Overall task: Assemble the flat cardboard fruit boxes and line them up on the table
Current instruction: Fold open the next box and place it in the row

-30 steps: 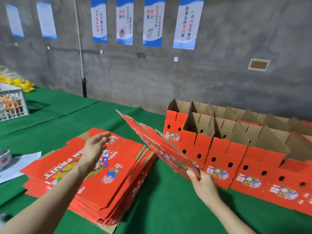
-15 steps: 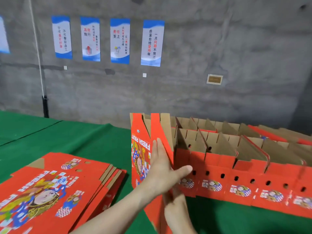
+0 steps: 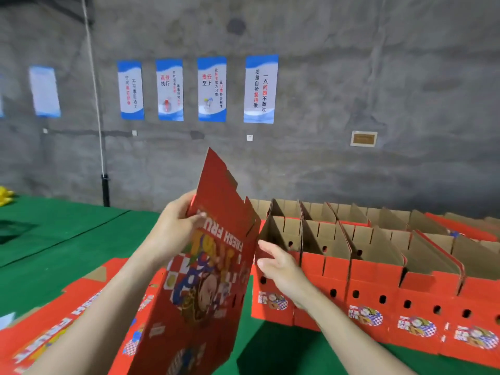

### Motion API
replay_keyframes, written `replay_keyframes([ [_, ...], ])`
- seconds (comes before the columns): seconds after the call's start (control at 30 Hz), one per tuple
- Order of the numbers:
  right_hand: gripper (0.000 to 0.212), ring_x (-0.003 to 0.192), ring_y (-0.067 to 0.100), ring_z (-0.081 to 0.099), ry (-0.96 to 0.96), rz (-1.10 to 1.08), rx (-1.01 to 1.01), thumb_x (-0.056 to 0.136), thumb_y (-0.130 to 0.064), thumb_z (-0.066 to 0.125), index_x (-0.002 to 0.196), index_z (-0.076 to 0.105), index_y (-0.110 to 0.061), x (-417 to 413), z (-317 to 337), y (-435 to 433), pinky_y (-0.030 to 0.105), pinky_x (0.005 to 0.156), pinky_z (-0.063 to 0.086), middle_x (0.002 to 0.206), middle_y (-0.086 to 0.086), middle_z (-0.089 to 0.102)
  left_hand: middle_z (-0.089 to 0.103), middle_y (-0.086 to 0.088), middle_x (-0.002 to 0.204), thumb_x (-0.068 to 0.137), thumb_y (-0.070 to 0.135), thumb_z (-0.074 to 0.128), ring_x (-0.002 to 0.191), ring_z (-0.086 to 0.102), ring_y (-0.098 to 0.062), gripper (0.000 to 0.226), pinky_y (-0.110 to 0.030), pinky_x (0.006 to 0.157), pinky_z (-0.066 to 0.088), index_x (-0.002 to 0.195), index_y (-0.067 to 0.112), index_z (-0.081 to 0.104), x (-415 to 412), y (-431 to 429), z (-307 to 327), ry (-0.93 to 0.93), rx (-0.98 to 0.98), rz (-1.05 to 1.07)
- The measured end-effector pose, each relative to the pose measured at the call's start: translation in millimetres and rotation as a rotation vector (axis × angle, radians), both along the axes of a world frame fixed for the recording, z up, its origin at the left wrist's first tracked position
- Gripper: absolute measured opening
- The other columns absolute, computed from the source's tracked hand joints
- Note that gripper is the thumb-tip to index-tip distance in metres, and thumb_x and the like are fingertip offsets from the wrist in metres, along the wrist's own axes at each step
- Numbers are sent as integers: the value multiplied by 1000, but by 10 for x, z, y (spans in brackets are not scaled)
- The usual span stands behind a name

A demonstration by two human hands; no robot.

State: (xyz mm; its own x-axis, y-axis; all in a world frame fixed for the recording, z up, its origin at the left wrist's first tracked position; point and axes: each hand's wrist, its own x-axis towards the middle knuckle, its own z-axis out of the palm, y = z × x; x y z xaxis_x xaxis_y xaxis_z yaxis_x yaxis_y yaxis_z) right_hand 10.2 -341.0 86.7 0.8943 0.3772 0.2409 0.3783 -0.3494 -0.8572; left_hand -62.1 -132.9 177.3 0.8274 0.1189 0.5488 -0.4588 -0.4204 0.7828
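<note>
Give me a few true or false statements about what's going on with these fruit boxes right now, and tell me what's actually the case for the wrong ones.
1. The left hand grips the left edge of a flat box. True.
2. That flat box lies face down on the table. False: it is held up on edge, tilted, with its printed side toward the camera.
3. The assembled boxes stand in rows on the right with their tops open. True.
4. The table cover is blue. False: it is green.
5. A stack of flat boxes lies at the lower left. True.
</note>
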Motion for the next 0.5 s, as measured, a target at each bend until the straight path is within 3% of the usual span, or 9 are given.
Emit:
replay_keyframes([
  [0.1, 50, 135, 21, 42, 43, 13, -9, 100, -18, 45, 148, 32, -22, 143, 65, -20, 38, 110, 38, 150, 10, 38, 73, 9, 100, 94, -6, 46, 93, 70, -11, 58, -38, 85, 55, 109, 49, 60, -130, 164, 128, -19, -47, -93],
  [0.23, 52, 126, 7, 38, 119, 64, 16, 101, -13, 45, 149, 28, -16, 242, 37, 56, 24, 103, 39, 154, 0, 30, 72, 6, 107, 94, -8, 43, 94, 71, -17, 70, -30, 71, 59, 119, 57, 54, -212, 224, 227, -5, -35, -230],
  [0.33, 55, 126, 11, 44, 201, 56, 113, 100, -20, 50, 150, 27, -18, 296, -7, 133, 28, 101, 44, 151, -4, 33, 71, 1, 108, 96, -5, 41, 95, 71, -21, 66, -30, 68, 58, 122, 55, 53, -230, 194, 259, 13, -45, -326],
  [0.5, 60, 120, 18, 52, 60, -220, 128, 95, -39, 55, 147, 32, -22, 288, 41, -20, 33, 86, 53, 143, 0, 45, 71, -4, 110, 96, -3, 44, 97, 70, -27, 61, -33, 70, 58, 122, 51, 54, -247, 147, 255, 26, -111, -433],
])
